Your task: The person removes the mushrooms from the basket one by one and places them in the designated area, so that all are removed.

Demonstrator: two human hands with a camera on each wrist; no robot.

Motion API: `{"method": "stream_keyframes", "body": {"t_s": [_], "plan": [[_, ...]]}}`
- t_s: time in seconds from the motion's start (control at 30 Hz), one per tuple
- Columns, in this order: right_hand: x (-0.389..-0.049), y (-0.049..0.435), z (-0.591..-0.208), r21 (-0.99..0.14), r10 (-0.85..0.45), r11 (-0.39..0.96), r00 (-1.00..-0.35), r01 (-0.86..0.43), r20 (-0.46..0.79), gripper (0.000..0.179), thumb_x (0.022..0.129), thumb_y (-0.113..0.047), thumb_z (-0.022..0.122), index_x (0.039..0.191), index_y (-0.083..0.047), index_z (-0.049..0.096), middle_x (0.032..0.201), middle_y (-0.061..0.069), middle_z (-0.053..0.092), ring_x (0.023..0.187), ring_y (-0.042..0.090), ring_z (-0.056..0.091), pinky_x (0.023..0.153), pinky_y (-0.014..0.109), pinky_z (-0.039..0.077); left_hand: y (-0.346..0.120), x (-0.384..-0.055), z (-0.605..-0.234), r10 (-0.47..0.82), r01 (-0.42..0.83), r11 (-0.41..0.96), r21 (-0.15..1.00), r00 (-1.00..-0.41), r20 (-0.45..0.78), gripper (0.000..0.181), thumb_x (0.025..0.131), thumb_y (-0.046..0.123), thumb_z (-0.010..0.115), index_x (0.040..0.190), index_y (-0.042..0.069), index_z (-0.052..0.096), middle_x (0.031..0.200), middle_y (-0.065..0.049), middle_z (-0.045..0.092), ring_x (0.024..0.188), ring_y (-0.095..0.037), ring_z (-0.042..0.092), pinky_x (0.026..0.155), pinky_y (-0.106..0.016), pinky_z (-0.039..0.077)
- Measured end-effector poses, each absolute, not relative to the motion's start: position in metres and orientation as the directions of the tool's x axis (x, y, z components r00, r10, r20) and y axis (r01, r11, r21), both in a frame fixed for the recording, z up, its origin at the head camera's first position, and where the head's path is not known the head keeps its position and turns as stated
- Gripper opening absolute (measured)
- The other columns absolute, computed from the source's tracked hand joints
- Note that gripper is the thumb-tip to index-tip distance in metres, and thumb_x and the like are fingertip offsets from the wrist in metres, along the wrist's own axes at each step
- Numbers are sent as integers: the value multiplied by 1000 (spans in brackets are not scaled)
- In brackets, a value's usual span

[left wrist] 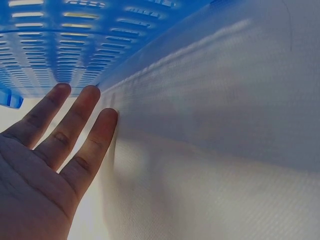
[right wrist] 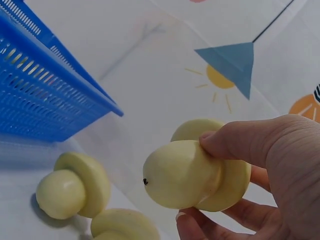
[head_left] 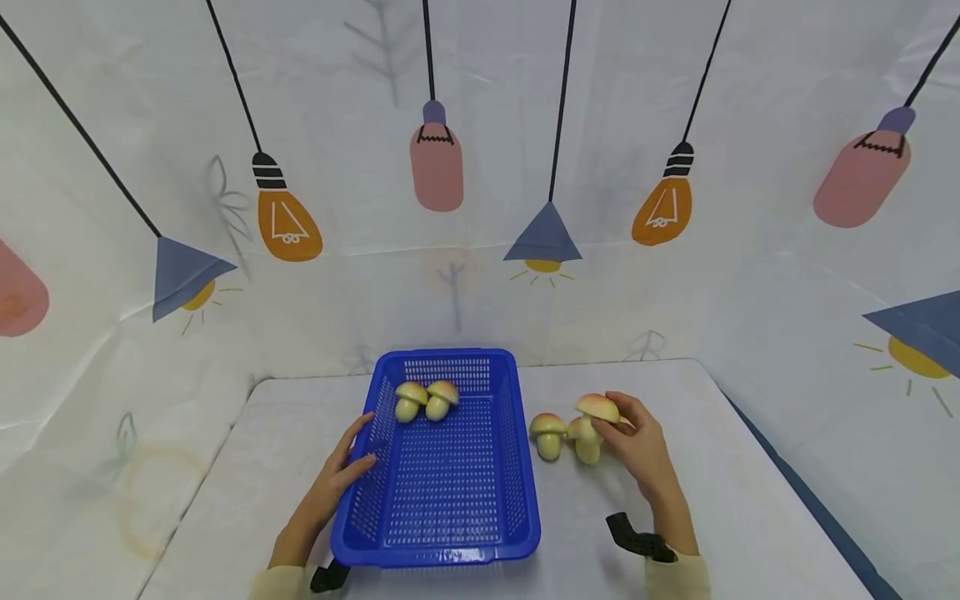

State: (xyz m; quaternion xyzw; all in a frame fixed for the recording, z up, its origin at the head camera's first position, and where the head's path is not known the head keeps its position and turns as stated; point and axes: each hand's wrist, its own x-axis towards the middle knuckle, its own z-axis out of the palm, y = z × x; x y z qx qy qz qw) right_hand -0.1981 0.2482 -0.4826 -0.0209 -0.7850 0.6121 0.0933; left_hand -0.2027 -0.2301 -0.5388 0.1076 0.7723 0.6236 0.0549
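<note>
My right hand (head_left: 645, 450) holds up a mushroom (head_left: 597, 407) with a yellow-orange cap and pale stem. In the right wrist view, thumb and fingers pinch this mushroom (right wrist: 180, 172) around its cap, stem end facing left. Below and left of it, a mushroom (head_left: 548, 446) and another mushroom (head_left: 587, 451) stand on the table, the second partly hidden. Two more mushrooms, left (head_left: 408, 407) and right (head_left: 438, 403), lie in the far left part of the blue basket (head_left: 442, 554). At the basket's left side rests my left hand (head_left: 330, 483), its fingers (left wrist: 82, 107) straight and spread.
A white-covered table (head_left: 600, 508) bears the basket and the loose mushrooms. Behind it hangs a white sheet (head_left: 480, 308) printed with lamps and bulbs. A black strap (head_left: 637, 540) sits at my right wrist.
</note>
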Motion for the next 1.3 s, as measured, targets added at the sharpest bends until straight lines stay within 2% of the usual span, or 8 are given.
{"method": "stream_keyframes", "body": {"t_s": [0.33,0.67,0.93,1.17,1.3], "plan": [[-195,254,-487,-967,179,248,-978,-57,104,55,95,-12,74,144,-1,51,146,18,53,100,-7,59,84,11,51,-231,-204,-539,246,113,198,974,-967,62,70,102,24,53,164,26,21,156,-34,34,116,-41,62,81,-48,60],[-190,259,-492,-972,194,234,-978,-25,72,56,96,-13,73,145,0,49,147,20,51,98,-7,60,81,13,53,-231,-203,-539,246,114,205,972,-967,62,69,103,24,52,164,27,20,158,-34,32,119,-44,60,84,-53,60],[-187,268,-496,-965,218,262,-973,-23,82,58,95,-15,75,146,-1,50,146,19,53,101,0,64,79,15,54,-232,-205,-540,254,114,203,972,-965,60,68,105,24,50,165,30,18,156,-34,34,115,-42,62,81,-47,61],[-182,280,-495,-958,235,285,-969,-5,75,58,97,-16,73,147,-1,48,148,21,50,96,-9,59,79,14,54,-232,-205,-541,254,118,203,972,-965,64,69,104,24,50,165,29,18,156,-34,34,116,-43,62,82,-48,61],[-181,287,-495,-954,250,299,-965,-1,80,59,97,-19,73,147,-1,47,148,20,50,98,-8,60,79,14,54,-232,-205,-541,239,111,212,971,-969,58,69,103,26,51,164,30,19,156,-32,34,116,-42,62,82,-50,61]]}}
